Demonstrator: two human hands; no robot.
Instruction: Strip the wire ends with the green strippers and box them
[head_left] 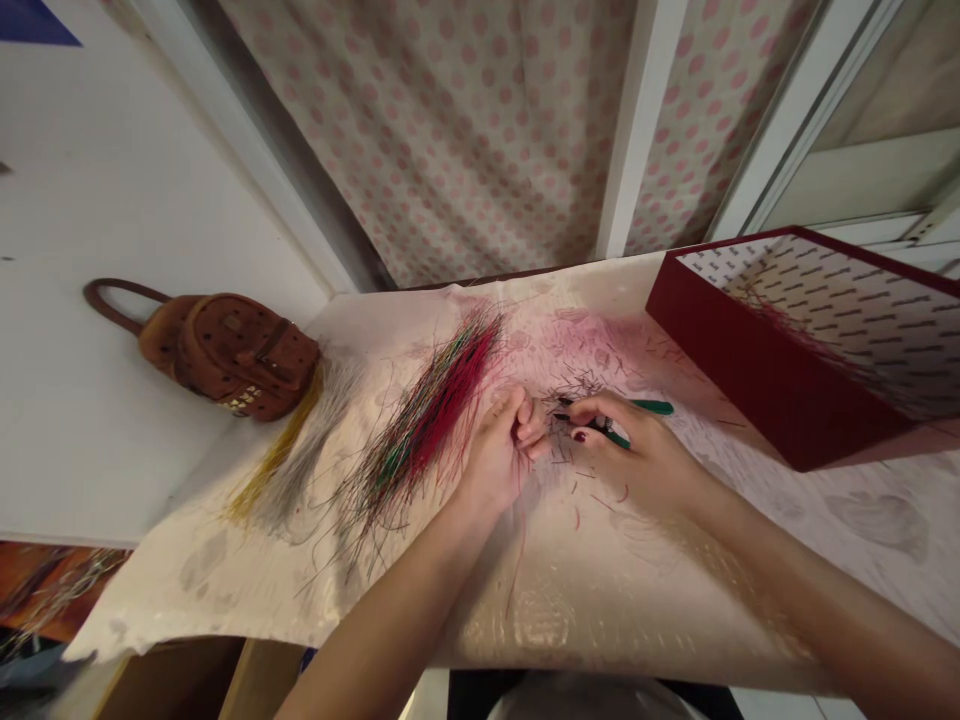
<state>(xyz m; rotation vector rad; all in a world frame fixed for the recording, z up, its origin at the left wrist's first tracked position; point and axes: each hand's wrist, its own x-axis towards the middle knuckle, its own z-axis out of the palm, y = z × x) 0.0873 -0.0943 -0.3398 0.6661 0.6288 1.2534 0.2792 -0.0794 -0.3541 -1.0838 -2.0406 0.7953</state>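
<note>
My left hand (506, 440) is closed, its fingers curled in, around a thin red wire (519, 545) whose tail hangs down below the palm. Green-handled wire cutters (651, 407) are gripped in my right hand (626, 440); their dark jaws point left, close to my left fingertips. Short wire clippings (579, 384) lie scattered around and beyond the jaws. Just left of my left hand, a long bundle of red, green and dark wires (442, 400) lies slantwise on the cloth-covered table (600, 600).
Gold wires (277, 465) and silver wires (319, 435) lie farther left, beside a small brown backpack (236, 350) against the white wall. An open dark red box (742, 370) with patterned lining stands at the right, wires inside. A dotted curtain (480, 130) hangs behind.
</note>
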